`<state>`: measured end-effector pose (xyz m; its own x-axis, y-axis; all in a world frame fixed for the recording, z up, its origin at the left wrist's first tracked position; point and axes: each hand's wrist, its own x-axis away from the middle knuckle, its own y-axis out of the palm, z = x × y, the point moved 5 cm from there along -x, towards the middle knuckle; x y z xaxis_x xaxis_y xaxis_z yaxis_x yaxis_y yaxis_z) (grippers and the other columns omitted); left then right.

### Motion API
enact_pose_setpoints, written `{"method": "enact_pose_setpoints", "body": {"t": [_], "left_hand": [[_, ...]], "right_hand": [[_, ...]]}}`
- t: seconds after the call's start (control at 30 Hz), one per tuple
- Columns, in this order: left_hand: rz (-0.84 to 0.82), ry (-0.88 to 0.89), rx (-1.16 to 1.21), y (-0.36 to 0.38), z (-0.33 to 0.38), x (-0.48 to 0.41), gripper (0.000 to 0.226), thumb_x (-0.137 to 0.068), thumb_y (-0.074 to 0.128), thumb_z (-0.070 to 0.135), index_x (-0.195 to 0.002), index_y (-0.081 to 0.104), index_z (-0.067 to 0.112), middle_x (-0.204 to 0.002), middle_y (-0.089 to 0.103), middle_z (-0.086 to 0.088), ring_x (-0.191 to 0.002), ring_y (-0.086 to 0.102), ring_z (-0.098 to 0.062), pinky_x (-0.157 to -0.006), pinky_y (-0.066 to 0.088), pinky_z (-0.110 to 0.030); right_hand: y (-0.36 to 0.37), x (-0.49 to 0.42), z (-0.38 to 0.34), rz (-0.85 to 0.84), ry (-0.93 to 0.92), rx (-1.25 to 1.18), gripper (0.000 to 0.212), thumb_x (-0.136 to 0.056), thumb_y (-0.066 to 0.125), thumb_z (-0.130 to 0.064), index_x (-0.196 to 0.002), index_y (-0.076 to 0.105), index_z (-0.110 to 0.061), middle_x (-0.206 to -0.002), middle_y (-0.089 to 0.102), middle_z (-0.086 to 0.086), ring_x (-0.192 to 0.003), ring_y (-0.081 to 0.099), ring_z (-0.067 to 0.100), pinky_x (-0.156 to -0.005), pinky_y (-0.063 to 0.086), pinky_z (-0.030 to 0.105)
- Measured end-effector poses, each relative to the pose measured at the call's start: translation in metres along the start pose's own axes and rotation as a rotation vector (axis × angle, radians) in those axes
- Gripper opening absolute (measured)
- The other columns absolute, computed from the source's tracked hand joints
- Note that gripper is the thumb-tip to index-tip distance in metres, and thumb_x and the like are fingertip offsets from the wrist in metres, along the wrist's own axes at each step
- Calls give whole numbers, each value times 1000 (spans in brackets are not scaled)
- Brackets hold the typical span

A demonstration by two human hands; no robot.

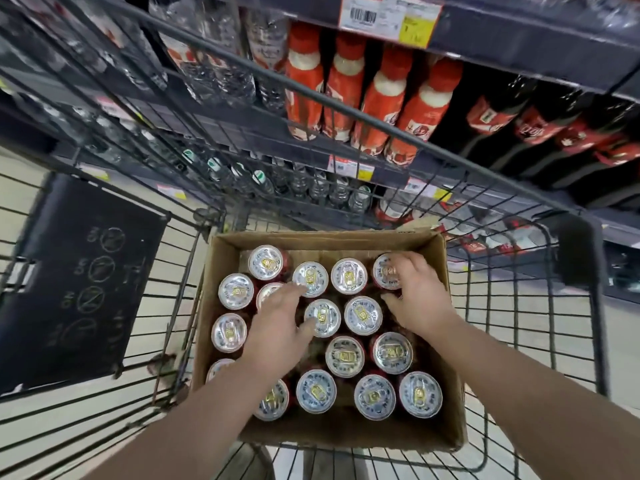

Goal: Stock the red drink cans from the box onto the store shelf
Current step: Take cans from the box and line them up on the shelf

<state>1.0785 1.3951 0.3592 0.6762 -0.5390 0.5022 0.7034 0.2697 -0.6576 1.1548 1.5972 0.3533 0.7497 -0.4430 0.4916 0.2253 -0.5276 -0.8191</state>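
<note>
A brown cardboard box (346, 431) stands in a wire shopping cart (464, 161) and holds several red drink cans (363, 315) with silver tops and gold tabs. My right hand (420, 299) reaches to the box's far right corner, its fingers curled over the top of the red can (382, 271) there and its thumb on the can's near side. My left hand (277, 327) lies over the cans left of the middle with fingers spread, partly hiding one can (266, 293). The store shelf (519, 39) rises beyond the cart.
The shelf holds red-and-white bottles (308, 98), dark cola bottles (498, 126) and clear water bottles (214, 71), with price labels (388, 15) on its edges. A black flap (79, 278) hangs in the cart to the left. The cart handle (578, 251) is at right.
</note>
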Motion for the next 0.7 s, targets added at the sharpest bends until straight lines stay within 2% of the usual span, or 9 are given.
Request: {"method": "enact_pose_setpoints", "body": {"t": [0.13,0.27,0.37,0.47,0.6,0.7], "left_hand": [[4,53,-20,13,17,-23,64,-90,61,31,-144,32,16,-149,37,-1,-136,33,-17,-110,27,-28],[40,65,-90,21,29,-46,76,-83,66,43,-145,32,15,-147,39,-1,-137,29,-19,-112,24,-31],[80,84,-255,24,36,-58,81,-79,64,55,-143,32,18,-142,43,0,-132,32,-21,-110,23,-33],[100,90,-425,26,44,-67,90,-74,56,70,-143,30,20,-143,40,0,-132,29,-23,-111,20,-38],[-41,-34,-553,39,46,-81,106,-69,43,84,-147,23,14,-151,30,-8,-143,13,-30,-115,-3,-54],[-101,-134,-560,47,45,-88,114,-64,39,89,-147,25,13,-154,29,-10,-146,7,-32,-112,-9,-59]], "right_hand": [[9,-16,-2,15,-42,55,85,-84,66,-24,-150,12,-19,-151,18,8,-136,30,29,-111,31,36],[18,-19,10,29,49,-22,89,-81,71,-27,-149,14,-20,-155,7,7,-135,31,32,-104,38,39],[21,-21,18,-22,103,-140,84,-80,72,-28,-147,20,-18,-153,24,6,-131,41,28,-103,39,35],[9,-18,20,85,142,-328,81,-75,77,-26,-142,30,-16,-145,36,7,-123,50,25,-101,40,33],[-9,1,21,214,145,-457,79,-71,79,-19,-138,36,-13,-136,41,6,-125,44,19,-99,36,23],[-15,17,20,228,154,-548,78,-71,80,-17,-137,37,-17,-125,45,-4,-110,47,8,-91,34,16]]}}
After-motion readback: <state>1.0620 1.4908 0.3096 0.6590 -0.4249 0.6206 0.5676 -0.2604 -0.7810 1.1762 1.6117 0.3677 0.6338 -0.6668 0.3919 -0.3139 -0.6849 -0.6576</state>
